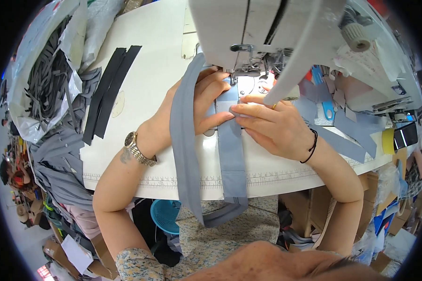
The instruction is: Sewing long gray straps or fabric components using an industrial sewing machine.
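Note:
A long grey-blue fabric strip (231, 150) runs under the presser foot (234, 79) of a white sewing machine (234, 28). It hangs over the table's front edge and loops back up across my left wrist. My left hand (204, 96), wearing a watch (131, 145) at the wrist, grips the strip just left of the foot, its fingers bent and its thumb pressed on the cloth. My right hand (274, 124) pinches the strip's right edge between thumb and fingers, close to my left thumb. A cross seam shows on the strip between the hands.
Two black strips (111, 93) lie at the left on the white table (145, 75). Beyond them stand a white plastic bag (23, 112) of dark strips and grey cloth piles (63, 164). Grey scraps (344, 145) and blue-handled scissors (327, 110) lie right. A blue basket (162, 216) sits below.

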The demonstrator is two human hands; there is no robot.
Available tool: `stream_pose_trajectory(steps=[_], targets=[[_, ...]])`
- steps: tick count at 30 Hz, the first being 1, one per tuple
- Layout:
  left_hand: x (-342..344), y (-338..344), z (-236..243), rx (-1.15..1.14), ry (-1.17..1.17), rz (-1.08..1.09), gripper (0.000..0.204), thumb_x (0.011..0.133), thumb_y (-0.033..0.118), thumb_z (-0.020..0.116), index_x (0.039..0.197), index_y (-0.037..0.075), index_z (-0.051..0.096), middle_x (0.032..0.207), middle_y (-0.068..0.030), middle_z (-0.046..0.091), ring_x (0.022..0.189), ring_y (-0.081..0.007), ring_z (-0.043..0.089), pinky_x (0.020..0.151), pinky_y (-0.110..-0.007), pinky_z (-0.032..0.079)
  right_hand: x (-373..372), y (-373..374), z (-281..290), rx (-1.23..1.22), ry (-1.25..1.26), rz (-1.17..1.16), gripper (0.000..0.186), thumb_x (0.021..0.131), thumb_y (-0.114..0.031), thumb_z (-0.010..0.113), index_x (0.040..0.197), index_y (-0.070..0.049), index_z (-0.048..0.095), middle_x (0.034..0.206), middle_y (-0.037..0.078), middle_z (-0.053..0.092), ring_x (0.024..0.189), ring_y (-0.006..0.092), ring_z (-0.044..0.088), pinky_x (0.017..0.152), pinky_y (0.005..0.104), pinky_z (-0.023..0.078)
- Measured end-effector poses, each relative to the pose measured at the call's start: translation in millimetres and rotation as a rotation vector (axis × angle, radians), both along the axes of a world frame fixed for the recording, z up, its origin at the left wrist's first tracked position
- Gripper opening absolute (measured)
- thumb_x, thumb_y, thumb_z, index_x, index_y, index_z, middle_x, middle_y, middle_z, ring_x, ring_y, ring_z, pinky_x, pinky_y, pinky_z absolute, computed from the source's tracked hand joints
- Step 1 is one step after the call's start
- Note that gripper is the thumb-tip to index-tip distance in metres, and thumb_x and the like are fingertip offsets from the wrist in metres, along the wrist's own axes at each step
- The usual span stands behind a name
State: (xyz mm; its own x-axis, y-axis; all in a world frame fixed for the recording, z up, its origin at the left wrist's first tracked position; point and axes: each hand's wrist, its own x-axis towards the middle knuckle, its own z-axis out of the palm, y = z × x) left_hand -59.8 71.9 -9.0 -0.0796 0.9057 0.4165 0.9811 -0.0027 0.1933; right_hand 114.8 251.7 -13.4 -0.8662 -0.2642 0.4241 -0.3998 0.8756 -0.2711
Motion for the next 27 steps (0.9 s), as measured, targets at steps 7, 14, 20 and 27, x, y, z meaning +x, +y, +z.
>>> stream_pose_trajectory(steps=[7, 14, 20, 27], targets=[[4.4, -13.6, 0.6, 0.059, 0.166, -0.128, 0.036, 0.081, 0.027, 0.076, 0.108, 0.005, 0.068, 0.117, -0.0089, 0.067, 0.117, -0.0263, 0.060, 0.098, -0.037, 0.053, -5.5, 0.2, 4.4, -0.063, -0.054, -0.023, 0.038, 0.073, -0.003, 0.075, 0.111, -0.007, 0.071, 0.114, 0.008, 0.059, 0.108, 0.0298, 0.059, 0.089, 0.0428, 0.048], [1.2, -9.8, 4.4, -0.072, -0.022, -0.096, 0.040, 0.085, 0.025, 0.074, 0.122, 0.011, 0.067, 0.129, -0.0095, 0.065, 0.125, -0.0292, 0.058, 0.104, -0.042, 0.048, -6.8, 3.9, 2.6, 0.011, -0.083, -0.163, 0.043, 0.081, -0.017, 0.075, 0.123, -0.014, 0.066, 0.113, 0.008, 0.067, 0.103, 0.0255, 0.066, 0.112, 0.0588, 0.030], [-9.7, -6.4, -0.9, -0.051, -0.038, -0.064, 0.044, 0.089, 0.024, 0.070, 0.129, 0.010, 0.062, 0.134, -0.0124, 0.061, 0.128, -0.0314, 0.055, 0.111, -0.046, 0.038, -5.4, -4.7, -1.0, 0.051, 0.000, -0.178, 0.040, 0.080, -0.018, 0.073, 0.119, -0.009, 0.066, 0.113, 0.007, 0.066, 0.103, 0.0246, 0.066, 0.111, 0.0566, 0.035], [-10.4, 1.7, -4.2, -0.035, -0.041, 0.011, 0.039, 0.092, 0.023, 0.067, 0.128, 0.009, 0.063, 0.127, -0.0153, 0.064, 0.118, -0.0347, 0.059, 0.108, -0.048, 0.039, 13.7, -20.0, 5.7, 0.159, 0.107, 0.312, 0.024, 0.073, -0.011, 0.073, 0.096, -0.004, 0.068, 0.104, 0.006, 0.066, 0.100, 0.0204, 0.064, 0.100, 0.0415, 0.051]])
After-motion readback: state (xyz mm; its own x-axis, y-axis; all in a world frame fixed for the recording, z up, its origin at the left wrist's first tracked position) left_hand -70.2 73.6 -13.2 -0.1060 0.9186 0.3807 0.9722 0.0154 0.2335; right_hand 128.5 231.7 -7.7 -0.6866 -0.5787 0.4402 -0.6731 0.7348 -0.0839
